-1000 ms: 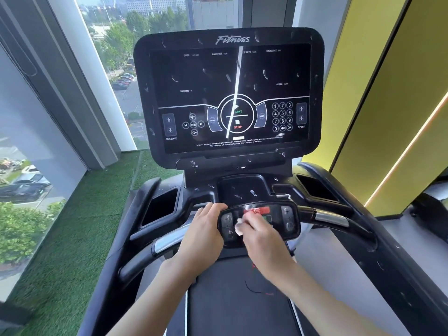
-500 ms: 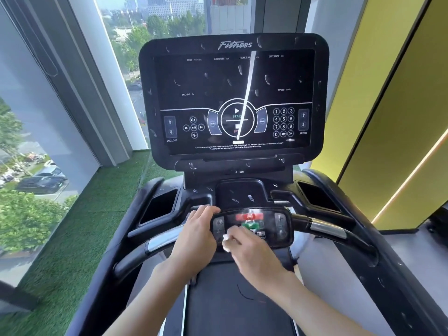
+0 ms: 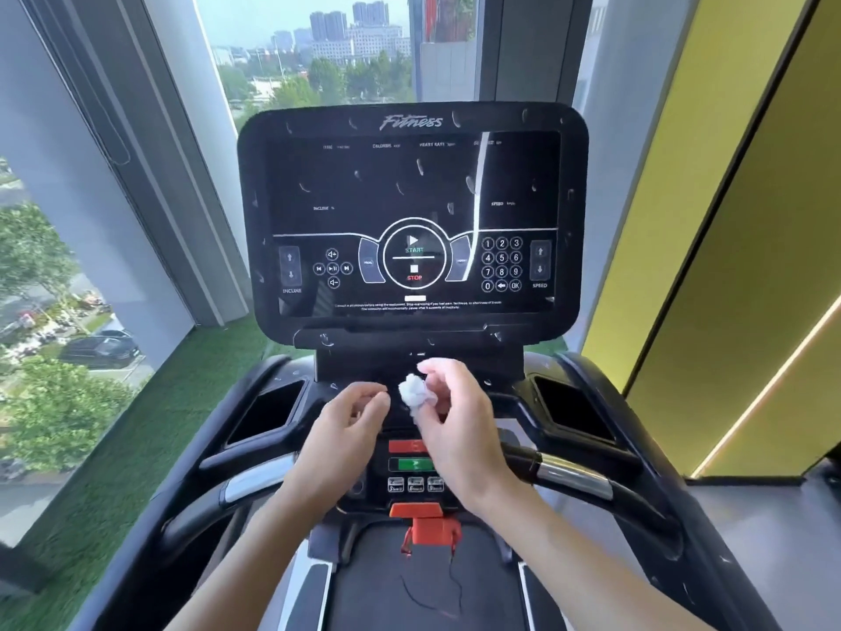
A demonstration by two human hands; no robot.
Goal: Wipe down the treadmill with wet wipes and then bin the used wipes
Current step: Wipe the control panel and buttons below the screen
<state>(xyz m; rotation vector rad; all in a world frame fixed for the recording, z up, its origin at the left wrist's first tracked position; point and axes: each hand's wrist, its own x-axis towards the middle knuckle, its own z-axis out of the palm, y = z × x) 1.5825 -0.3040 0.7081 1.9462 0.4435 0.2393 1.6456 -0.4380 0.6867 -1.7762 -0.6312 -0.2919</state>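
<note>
A black treadmill fills the view, its dark console screen (image 3: 412,211) upright ahead and a small control panel (image 3: 412,466) with red and green buttons below. My right hand (image 3: 455,425) holds a crumpled white wet wipe (image 3: 415,390) in its fingertips, raised above the control panel. My left hand (image 3: 346,425) hovers just left of the wipe with fingers loosely curled, holding nothing and not touching the wipe. A red safety clip (image 3: 425,528) hangs under the panel.
Silver-banded handlebars (image 3: 573,480) curve out on both sides, with cup holders (image 3: 268,412) at each end of the console. Green artificial turf (image 3: 104,485) and a large window lie to the left, a yellow wall (image 3: 737,275) to the right.
Both hands have lifted off the control panel. The right hand has brought the wipe up in front of the console base, and the camera has tilted up.
</note>
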